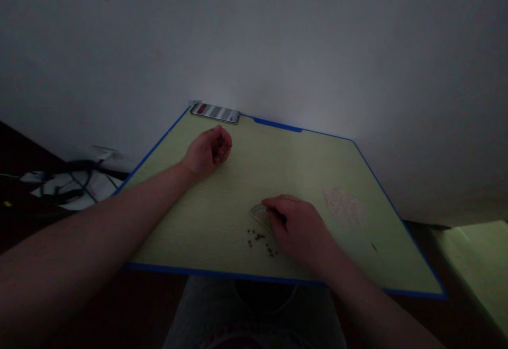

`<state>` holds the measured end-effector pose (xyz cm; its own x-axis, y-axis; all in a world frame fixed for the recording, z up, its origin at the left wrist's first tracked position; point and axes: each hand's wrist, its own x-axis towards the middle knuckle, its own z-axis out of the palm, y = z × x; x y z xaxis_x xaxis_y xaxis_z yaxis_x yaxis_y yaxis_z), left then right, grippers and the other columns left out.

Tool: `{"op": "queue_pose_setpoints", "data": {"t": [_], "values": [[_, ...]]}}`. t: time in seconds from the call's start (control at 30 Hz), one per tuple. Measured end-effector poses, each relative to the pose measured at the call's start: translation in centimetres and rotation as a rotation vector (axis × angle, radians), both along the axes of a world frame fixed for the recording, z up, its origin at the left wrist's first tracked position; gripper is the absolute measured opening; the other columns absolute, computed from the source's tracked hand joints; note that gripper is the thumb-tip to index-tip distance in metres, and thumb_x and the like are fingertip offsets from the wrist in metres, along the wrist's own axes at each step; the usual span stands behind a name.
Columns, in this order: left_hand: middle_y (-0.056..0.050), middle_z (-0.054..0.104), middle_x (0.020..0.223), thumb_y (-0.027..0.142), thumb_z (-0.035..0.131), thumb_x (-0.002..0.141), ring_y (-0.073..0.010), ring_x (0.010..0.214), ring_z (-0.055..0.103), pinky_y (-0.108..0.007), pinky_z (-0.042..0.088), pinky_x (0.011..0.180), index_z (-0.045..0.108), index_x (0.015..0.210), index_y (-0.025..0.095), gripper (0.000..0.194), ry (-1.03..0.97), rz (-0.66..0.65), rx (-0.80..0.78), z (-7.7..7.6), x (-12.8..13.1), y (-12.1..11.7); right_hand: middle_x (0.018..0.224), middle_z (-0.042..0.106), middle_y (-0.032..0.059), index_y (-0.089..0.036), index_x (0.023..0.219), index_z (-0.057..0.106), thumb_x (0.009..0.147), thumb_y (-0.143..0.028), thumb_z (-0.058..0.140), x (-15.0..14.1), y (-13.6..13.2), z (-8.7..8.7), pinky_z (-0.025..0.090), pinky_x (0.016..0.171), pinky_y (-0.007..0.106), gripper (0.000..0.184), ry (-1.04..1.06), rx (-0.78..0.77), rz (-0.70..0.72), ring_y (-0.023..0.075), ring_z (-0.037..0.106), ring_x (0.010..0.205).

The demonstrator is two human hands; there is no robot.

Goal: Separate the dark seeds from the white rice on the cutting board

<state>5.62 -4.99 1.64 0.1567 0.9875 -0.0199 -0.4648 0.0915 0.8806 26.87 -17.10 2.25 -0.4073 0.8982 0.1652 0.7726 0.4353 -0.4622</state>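
On the pale yellow-green table (278, 164) with a blue edge, my right hand (297, 224) is low near the front, its thumb and fingers pinched on a clear, curved-edged piece that looks like a protractor (259, 213). Several small dark bits (260, 237) lie scattered just beside and below that piece. My left hand (208, 150) rests farther back on the left, fingers curled in a loose fist. Something dark shows inside the curl, but I cannot make out whether it is a thing or shadow.
A phone (215, 112) with a lit screen lies at the back left corner. To the right is a flat pale pinkish patch (345, 207), grainy in look, with a thin dark sliver (373, 247) nearby. The wall (278, 47) stands behind the table; black cables (75, 180) lie left of it.
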Motion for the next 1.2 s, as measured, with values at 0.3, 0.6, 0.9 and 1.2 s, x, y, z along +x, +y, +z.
{"op": "queue_pose_setpoints", "data": {"t": [0.3,0.6,0.9,1.2], "values": [[0.004,0.034,0.041,0.045,0.044,0.093,-0.0060,0.033,0.030,-0.020,0.020,0.035,0.050,0.056,0.017,0.047,0.005,0.018,-0.016,0.0,0.1,-0.1,0.096,0.078,0.0079,-0.020,0.100,0.075,0.083,-0.013,0.055,1.8,1.3,0.2,0.058,0.081,0.040,0.028,-0.036,-0.006,-0.171,0.0240,0.073,0.085],[0.003,0.034,0.040,0.039,0.037,0.094,-0.0065,0.033,0.030,-0.021,0.019,0.036,0.052,0.056,0.017,0.046,0.012,0.007,0.008,0.1,0.1,0.0,0.082,0.077,0.0056,-0.019,0.101,0.073,0.085,-0.021,0.057,4.6,-0.1,0.3,0.058,0.064,0.033,0.023,0.112,-0.067,-0.276,0.0198,0.072,0.070],[0.003,0.036,0.040,0.042,0.041,0.094,-0.0064,0.032,0.030,-0.021,0.019,0.036,0.051,0.057,0.017,0.046,0.013,-0.011,0.009,-0.3,-0.1,0.2,0.087,0.077,0.0089,-0.017,0.101,0.074,0.084,-0.021,0.052,4.6,-1.8,-0.5,0.058,0.067,0.036,0.028,0.089,-0.108,-0.257,0.0225,0.072,0.076],[0.003,0.035,0.041,0.042,0.040,0.095,-0.0058,0.033,0.031,-0.019,0.021,0.035,0.051,0.056,0.016,0.049,-0.004,0.003,-0.025,0.2,0.1,-0.1,0.085,0.077,0.0078,-0.017,0.101,0.074,0.083,-0.022,0.053,5.0,-1.0,-0.7,0.056,0.066,0.036,0.028,0.063,-0.110,-0.305,0.0220,0.071,0.073]]}}
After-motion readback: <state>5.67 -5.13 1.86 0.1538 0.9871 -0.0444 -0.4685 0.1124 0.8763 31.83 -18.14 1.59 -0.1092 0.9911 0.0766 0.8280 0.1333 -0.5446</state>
